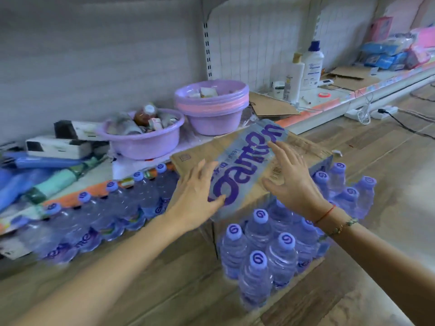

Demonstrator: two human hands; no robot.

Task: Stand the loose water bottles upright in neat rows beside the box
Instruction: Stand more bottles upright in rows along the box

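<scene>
A brown cardboard box (195,156) with a blue band printed in purple letters stands on the wooden floor. My left hand (195,196) lies flat on the box's top near its front edge, fingers spread. My right hand (292,175) hovers over the top's right side, fingers apart, holding nothing. Clear water bottles with purple caps stand upright in a cluster (259,255) in front of the box. More upright bottles (346,187) stand at its right side. A row of bottles (113,208) runs along the shelf edge to the left.
A low shelf holds two lilac basins (146,142) (211,107) with small items, white devices (56,147), rolled blue and green packs (35,177), white lotion bottles (310,64) and flat cardboard (270,105). A power strip with a black cable (386,111) lies on the floor at right.
</scene>
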